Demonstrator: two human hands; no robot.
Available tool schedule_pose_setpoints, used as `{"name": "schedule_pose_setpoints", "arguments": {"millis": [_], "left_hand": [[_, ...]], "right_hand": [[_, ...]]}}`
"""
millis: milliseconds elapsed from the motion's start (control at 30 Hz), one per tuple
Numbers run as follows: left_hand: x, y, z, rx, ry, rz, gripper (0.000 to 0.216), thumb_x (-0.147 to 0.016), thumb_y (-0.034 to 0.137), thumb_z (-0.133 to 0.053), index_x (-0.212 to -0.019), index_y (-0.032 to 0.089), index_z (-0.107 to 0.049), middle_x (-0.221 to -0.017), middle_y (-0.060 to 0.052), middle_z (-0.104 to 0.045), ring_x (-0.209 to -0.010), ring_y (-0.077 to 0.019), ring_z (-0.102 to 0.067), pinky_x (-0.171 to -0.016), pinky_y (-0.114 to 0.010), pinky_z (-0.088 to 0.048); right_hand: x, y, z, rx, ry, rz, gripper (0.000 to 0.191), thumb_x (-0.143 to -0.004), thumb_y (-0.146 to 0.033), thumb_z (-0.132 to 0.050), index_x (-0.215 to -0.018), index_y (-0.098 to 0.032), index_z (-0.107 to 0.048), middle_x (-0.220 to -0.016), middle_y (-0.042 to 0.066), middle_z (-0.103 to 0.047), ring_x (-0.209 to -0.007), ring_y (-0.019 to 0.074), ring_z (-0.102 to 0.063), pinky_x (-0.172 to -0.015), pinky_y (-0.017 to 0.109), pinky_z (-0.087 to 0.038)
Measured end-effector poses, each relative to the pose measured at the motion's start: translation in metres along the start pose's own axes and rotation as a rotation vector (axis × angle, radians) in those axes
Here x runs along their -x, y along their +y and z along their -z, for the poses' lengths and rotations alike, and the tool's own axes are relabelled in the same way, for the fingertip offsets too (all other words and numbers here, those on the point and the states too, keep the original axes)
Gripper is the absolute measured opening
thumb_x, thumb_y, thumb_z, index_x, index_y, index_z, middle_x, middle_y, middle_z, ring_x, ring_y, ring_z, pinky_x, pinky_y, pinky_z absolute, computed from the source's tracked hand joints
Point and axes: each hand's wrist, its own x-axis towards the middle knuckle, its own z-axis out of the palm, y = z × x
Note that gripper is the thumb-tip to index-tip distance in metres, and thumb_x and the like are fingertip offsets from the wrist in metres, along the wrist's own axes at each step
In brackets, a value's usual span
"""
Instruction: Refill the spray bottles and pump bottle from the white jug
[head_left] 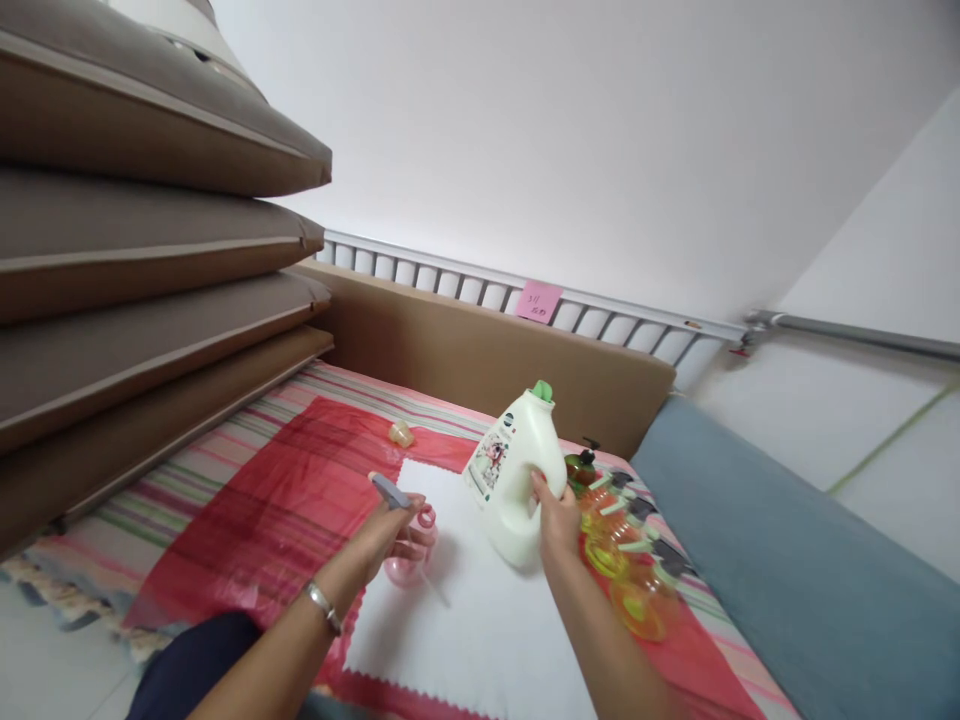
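Note:
My right hand point(559, 512) is wrapped around the handle of a large whitish detergent jug point(501, 500). The jug leans to one side, its green spout at the top, over the white sheet. Between the thumb and fingers of my left hand point(396, 535) is a grey pump head point(390, 490); a thin pale tube shows below the hand. Just beneath and behind these fingers stands a pink translucent bottle point(405, 572), partly hidden by them. Its ring-like pink neck shows beside the fingertips.
Several pump bottles point(637, 605) with yellow and orange contents line the right side. A small cream-coloured object point(401, 433) lies on the red plastic sheet point(300, 480). The white scalloped sheet point(480, 640) covers the middle. Stacked brown cushions point(150, 220) rise at left.

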Motion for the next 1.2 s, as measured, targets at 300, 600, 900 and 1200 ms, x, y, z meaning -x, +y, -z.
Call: {"name": "schedule_pose_setpoints", "arguments": {"millis": [300, 600, 900, 1200], "left_hand": [[0.005, 0.001, -0.002, 0.008, 0.02, -0.007, 0.049, -0.071, 0.052, -0.063, -0.105, 0.018, -0.051, -0.106, -0.012, -0.06, -0.069, -0.0181, -0.066, -0.053, -0.027, -0.052], [0.011, 0.016, -0.005, 0.004, 0.006, 0.033, 0.05, -0.076, 0.049, -0.059, -0.112, 0.017, -0.047, -0.129, -0.018, -0.049, -0.069, -0.0177, -0.067, -0.055, -0.03, -0.054], [0.023, 0.031, -0.009, -0.051, 0.001, 0.028, 0.042, -0.085, 0.042, -0.046, -0.12, 0.018, -0.043, -0.139, -0.014, -0.041, -0.068, -0.0145, -0.067, -0.057, -0.027, -0.055], [0.06, 0.126, -0.027, -0.121, -0.038, -0.246, 0.038, -0.086, 0.041, -0.046, -0.113, 0.015, -0.052, -0.121, -0.016, -0.058, -0.063, -0.0146, -0.066, -0.048, -0.024, -0.053]], "right_hand": [[-0.028, 0.006, -0.066, -0.021, 0.005, -0.038, 0.053, -0.078, -0.062, -0.039, -0.099, -0.016, -0.051, -0.105, 0.019, -0.065, -0.091, 0.0302, -0.063, -0.074, 0.037, -0.049], [-0.038, 0.038, -0.063, -0.108, -0.12, -0.005, 0.05, -0.069, -0.055, -0.054, -0.1, -0.015, -0.054, -0.101, 0.015, -0.067, -0.093, 0.028, -0.063, -0.076, 0.034, -0.049], [0.023, 0.076, 0.01, -0.31, -0.098, 0.022, 0.051, -0.071, -0.054, -0.054, -0.106, -0.016, -0.057, -0.116, 0.014, -0.061, -0.106, 0.0265, -0.058, -0.086, 0.037, -0.047], [0.105, 0.143, 0.054, -0.36, -0.201, -0.109, 0.046, -0.067, -0.054, -0.058, -0.093, -0.017, -0.065, -0.102, 0.011, -0.068, -0.099, 0.0276, -0.061, -0.085, 0.036, -0.049]]}}
